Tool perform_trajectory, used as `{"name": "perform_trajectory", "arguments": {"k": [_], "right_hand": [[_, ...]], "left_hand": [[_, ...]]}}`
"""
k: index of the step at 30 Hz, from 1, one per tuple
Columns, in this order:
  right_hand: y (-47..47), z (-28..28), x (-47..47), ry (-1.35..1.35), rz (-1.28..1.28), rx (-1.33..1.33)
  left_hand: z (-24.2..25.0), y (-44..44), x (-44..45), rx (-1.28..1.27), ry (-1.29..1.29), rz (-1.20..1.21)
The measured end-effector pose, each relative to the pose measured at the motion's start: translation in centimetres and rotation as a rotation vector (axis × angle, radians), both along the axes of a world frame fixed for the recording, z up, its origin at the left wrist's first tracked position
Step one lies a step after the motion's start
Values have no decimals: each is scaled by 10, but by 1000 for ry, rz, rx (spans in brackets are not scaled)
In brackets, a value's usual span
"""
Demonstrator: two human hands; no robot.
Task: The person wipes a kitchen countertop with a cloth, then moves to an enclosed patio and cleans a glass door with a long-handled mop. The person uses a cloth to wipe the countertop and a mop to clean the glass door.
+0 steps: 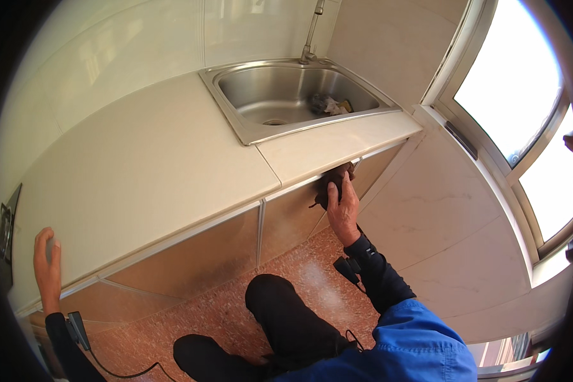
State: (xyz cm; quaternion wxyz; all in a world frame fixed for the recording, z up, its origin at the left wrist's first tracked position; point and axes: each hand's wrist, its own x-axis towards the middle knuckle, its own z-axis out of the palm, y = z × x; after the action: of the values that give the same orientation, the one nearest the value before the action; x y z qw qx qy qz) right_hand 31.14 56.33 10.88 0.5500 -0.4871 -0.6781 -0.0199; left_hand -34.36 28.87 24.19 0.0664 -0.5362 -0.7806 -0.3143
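My right hand (pixel 344 205) grips a dark brown cloth (pixel 333 184) against the upper part of the cabinet doors (pixel 291 224), just under the countertop's front edge. The cloth is bunched, and a loose end hangs below it. At the far left, my left hand (pixel 47 267) rests at the front edge of the pale countertop (pixel 153 157), fingers apart and holding nothing. The cabinet doors are brownish with light metal trim.
A stainless steel sink (pixel 262 86) with a tap (pixel 307 52) is set into the counter; crumpled items (pixel 332 105) lie inside. A cooktop (pixel 7 229) sits at the far left. A window (pixel 506 90) is on the right. Below is a reddish speckled floor (pixel 315 281).
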Motion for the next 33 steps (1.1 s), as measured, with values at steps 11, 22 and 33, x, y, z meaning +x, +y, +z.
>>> {"name": "perform_trajectory", "arguments": {"k": [11,22,33], "right_hand": [[-66,-7,-103,-127,356,58],[-45,-18,-86,-214,450,82],[-53,-125,-74,-60,404,-423]], "left_hand": [[1,0,6,27,-27,12],[7,0,11,-10,-23,34],[7,-3,8,-25,-14,50]]}}
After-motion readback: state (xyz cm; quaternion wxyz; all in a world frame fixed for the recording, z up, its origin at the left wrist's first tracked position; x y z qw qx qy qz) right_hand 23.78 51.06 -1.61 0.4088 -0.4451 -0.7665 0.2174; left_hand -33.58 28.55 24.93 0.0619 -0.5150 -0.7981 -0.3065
